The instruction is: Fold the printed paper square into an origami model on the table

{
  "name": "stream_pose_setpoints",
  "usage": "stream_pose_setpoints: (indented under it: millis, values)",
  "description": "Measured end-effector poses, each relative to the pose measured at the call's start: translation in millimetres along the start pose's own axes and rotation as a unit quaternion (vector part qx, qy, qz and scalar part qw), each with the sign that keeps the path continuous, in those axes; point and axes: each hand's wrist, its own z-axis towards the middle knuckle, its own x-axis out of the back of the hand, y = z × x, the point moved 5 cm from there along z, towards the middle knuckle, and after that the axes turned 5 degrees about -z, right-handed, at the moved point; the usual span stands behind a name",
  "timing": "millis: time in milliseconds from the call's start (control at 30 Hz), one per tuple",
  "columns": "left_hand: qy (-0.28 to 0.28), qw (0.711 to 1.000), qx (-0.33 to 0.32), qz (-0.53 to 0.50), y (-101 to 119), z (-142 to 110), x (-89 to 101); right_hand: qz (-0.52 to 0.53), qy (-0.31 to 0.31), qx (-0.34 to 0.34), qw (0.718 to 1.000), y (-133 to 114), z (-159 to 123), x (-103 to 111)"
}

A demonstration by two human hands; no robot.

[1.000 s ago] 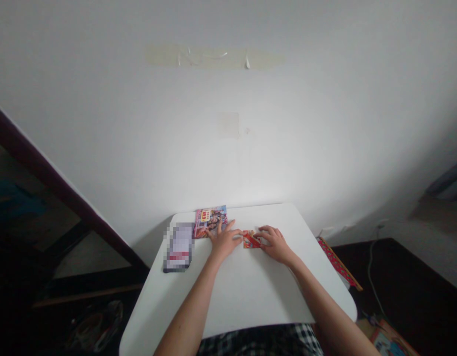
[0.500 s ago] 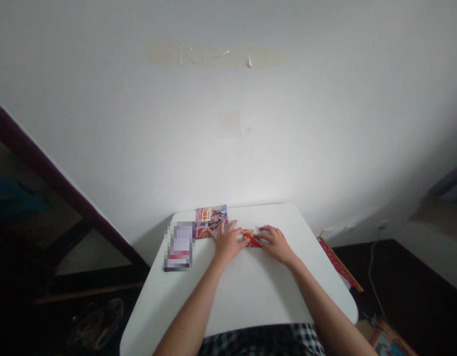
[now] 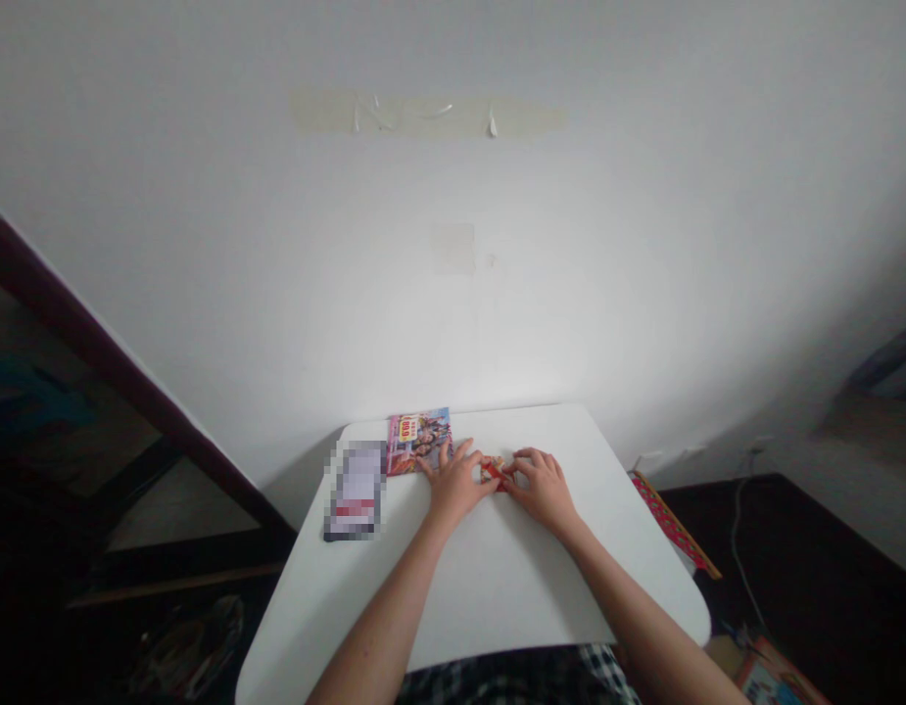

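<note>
A small piece of red printed paper (image 3: 494, 473), with folds in it, lies on the white table between my hands. My left hand (image 3: 453, 487) has its thumb and forefinger closed at the paper's left edge, its other fingers spread toward a colourful flyer (image 3: 410, 452). On the opposite side, my right hand (image 3: 544, 490) presses its thumb and fingertips on the paper's right part. The fingers cover parts of the paper, so its full shape is hidden. Left of the flyer lies a phone-shaped thing (image 3: 358, 490), its screen blurred out.
The white table (image 3: 511, 587) stands against a white wall (image 3: 453, 333) with old tape marks. A dark red frame (image 3: 92, 328) leans at the left. Beyond the right table edge are a red patterned item (image 3: 673, 524), a cable (image 3: 738, 548) and a picture box (image 3: 772, 676).
My left hand has moved right, and its thumb has come onto the paper. My right hand has shifted slightly left. Less of the red paper shows between the hands now.
</note>
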Motion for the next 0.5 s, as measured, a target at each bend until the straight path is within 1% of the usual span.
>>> stream_pose_setpoints:
  millis: [200,500]
  values:
    - [-0.006,1.0,0.002,-0.003,-1.1,2.3,-1.4,0.003,-0.013,-0.02,1.0,1.4,2.8,-2.7]
    - [-0.008,1.0,0.004,-0.02,-8.9,6.5,-0.8,0.03,-0.052,-0.007,0.998,7.2,5.6,-1.4]
